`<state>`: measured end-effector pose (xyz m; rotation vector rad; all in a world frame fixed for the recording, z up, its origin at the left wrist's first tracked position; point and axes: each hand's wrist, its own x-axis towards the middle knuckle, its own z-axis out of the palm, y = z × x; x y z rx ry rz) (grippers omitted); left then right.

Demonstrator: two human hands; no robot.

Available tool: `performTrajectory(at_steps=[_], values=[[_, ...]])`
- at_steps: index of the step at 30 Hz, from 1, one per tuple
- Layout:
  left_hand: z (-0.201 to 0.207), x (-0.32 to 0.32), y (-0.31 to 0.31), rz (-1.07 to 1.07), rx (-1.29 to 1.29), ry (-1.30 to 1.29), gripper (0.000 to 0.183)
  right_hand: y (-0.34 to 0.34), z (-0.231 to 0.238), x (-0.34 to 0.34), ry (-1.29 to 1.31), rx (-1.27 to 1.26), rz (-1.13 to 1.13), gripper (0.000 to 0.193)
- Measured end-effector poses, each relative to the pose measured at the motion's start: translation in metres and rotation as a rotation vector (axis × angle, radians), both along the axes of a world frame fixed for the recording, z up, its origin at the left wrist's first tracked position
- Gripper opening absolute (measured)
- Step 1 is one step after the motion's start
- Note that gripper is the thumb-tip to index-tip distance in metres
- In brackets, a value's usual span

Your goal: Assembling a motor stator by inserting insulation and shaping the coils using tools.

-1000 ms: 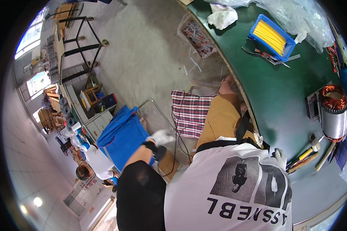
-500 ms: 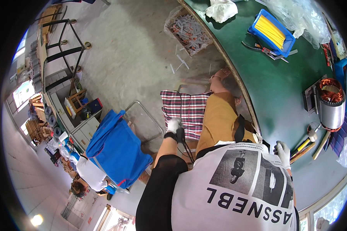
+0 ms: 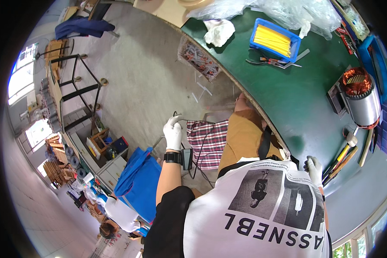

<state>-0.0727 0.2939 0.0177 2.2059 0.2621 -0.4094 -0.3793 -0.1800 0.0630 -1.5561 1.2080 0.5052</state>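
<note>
My left hand [image 3: 173, 134], in a white glove, is raised at the far left corner of a plaid cushion [image 3: 208, 142]. Its fingers are pinched on a thin dark cord [image 3: 175, 114] that runs toward the cushion. A black wristband [image 3: 173, 157] with a small grey box [image 3: 186, 159] is on that wrist, and black leads hang from it across the plaid cloth. My right hand [image 3: 314, 170], also gloved in white, rests at the edge of the green table [image 3: 288, 99], beside a hammer [image 3: 351, 139]. Its fingers are curled, and whatever they may hold is hidden.
On the table are a blue bin [image 3: 256, 36] of yellow strips, pliers [image 3: 273, 62], a copper-wound motor stator [image 3: 365, 105] and clear plastic bags [image 3: 288, 13]. A box of scraps [image 3: 198, 58] stands on the floor. A blue cloth [image 3: 137, 182] hangs left; a person [image 3: 120, 213] sits beyond.
My left hand has moved up and left from the cushion's surface to its far corner, with the dark cord now in its fingers. The view has shifted. My right hand stays at the table edge.
</note>
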Motion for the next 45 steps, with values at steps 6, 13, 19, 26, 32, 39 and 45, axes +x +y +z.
performTrajectory(at_steps=[6,13,19,26,32,39,45], values=[[0.057,0.044,-0.063,-0.337,0.046,-0.081,0.029,-0.025,0.030,-0.003,-0.104,-0.157,-0.068,0.033],[0.084,0.083,-0.147,-0.993,0.610,-0.120,0.030,-0.128,0.127,0.021,-0.270,-0.447,-0.078,0.030],[0.078,0.092,-0.297,-1.189,0.384,-0.412,0.024,-0.243,0.154,0.052,-0.415,-0.570,-0.218,0.032],[0.024,0.071,-0.382,-1.478,0.275,-0.253,0.021,-0.369,0.035,0.132,-0.624,0.089,-0.766,0.029],[0.017,0.052,-0.386,-1.421,0.271,-0.106,0.024,-0.456,-0.044,0.152,-0.775,0.396,-1.100,0.054],[0.022,0.046,-0.381,-1.252,0.358,-0.058,0.025,-0.450,-0.001,0.228,-0.769,0.339,-1.268,0.023],[0.020,0.045,-0.390,-1.278,0.344,-0.092,0.025,-0.459,0.004,0.209,-0.766,0.170,-1.230,0.013]])
